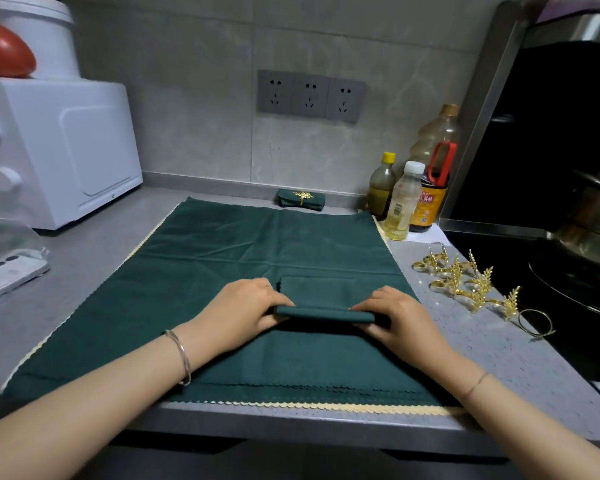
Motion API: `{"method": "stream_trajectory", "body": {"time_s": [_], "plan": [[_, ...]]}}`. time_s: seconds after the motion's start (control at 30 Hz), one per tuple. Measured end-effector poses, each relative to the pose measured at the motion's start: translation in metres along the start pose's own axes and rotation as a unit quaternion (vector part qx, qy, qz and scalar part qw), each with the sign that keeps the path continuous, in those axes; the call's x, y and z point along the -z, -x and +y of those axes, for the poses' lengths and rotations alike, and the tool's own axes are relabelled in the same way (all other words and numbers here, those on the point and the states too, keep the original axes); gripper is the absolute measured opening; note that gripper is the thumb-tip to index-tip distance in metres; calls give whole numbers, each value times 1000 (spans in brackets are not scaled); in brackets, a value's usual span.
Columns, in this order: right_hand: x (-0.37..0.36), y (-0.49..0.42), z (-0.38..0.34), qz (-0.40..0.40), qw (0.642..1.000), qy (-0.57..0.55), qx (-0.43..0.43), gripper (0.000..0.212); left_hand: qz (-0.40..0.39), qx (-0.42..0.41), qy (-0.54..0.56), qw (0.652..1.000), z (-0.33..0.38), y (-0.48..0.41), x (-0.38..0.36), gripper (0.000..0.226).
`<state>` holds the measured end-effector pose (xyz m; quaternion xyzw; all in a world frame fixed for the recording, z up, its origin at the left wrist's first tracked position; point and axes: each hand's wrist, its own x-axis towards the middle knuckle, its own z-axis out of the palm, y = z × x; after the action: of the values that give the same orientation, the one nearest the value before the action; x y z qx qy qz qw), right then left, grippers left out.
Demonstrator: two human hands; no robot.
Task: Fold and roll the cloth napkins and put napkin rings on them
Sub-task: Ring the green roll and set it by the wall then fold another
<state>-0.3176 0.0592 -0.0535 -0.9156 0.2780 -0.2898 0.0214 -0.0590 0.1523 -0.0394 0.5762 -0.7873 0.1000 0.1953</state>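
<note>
Near bench (499,358) front edge: left hand (246,310), right hand (400,318) pinch napkin roll (324,314) ends; advise rolling evenly, tight.

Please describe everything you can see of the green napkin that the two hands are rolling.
The napkin is dark green cloth with a scalloped edge. Its near part is rolled into a horizontal tube; the far part lies flat. It rests on a stack of spread green napkins. The left hand and right hand grip the tube's two ends.
</note>
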Motion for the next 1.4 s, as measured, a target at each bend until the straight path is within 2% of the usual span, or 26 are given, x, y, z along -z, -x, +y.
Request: {"method": "stream_trajectory", "body": {"time_s": [0.07, 0.1, 0.17, 0.23, 0.43, 0.57, 0.6, 0.67, 0.7, 0.77, 0.83, 0.93, 1.0, 1.1, 1.17, 1.27, 1.4], "plan": [[1, -3, 1, 3, 990, -108, -93, 6, -5, 86, 74, 994, -1, -1, -1, 16], [0, -5, 2, 3, 980, -152, -130, 11, 6, 113, 109, 988, -3, -2, -4, 15], [-3, -10, 3, 5, 959, -218, -179, 28, 34, 153, 180, 971, -6, -6, -8, 26], [-7, -16, 4, 17, 941, -267, -209, 32, 18, 197, 233, 952, -8, -11, -8, 39], [-15, -27, 8, 28, 940, -254, -228, 30, -47, 241, 298, 922, -16, -21, -9, 45], [-16, -33, 9, 1, 935, -243, -258, 31, -63, 268, 279, 920, -7, -24, -5, 27], [-16, -33, 10, -3, 934, -240, -263, 30, -62, 265, 242, 931, -3, -24, -4, 42], [-19, -34, 9, -3, 932, -239, -274, 28, -46, 190, 116, 974, 8, -22, -5, 69], [-22, -34, 9, 0, 930, -242, -278, 26, -45, 128, 61, 989, 14, -21, -5, 71], [-27, -33, 7, 9, 927, -244, -284, 24, -109, 41, 23, 993, 25, -22, -9, 65], [-29, -31, 5, 24, 929, -236, -285, 25, -195, 41, 40, 979, 29, -22, -17, 63], [-23, -27, 1, 26, 961, -164, -219, 38, -216, 46, 44, 974, 27, -22, -24, 62], [-19, -26, -2, -9, 987, -101, -121, 48, -221, 46, 51, 973, 25, -23, -24, 61], [-19, -22, -6, -104, 994, -19, -38, 45, -218, 40, 60, 973, 25, -24, -25, 58], [-18, -18, -4, -152, 987, -28, -40, 45, -214, 40, 86, 972, 23, -25, -24, 56], [-13, -18, -2, -161, 981, -92, -65, 43, -182, 26, 93, 979, 15, -26, -21, 49], [-8, -22, 5, -165, 985, -28, -29, 42, -136, -4, 9, 991, 2, -29, -7, 41]]}}
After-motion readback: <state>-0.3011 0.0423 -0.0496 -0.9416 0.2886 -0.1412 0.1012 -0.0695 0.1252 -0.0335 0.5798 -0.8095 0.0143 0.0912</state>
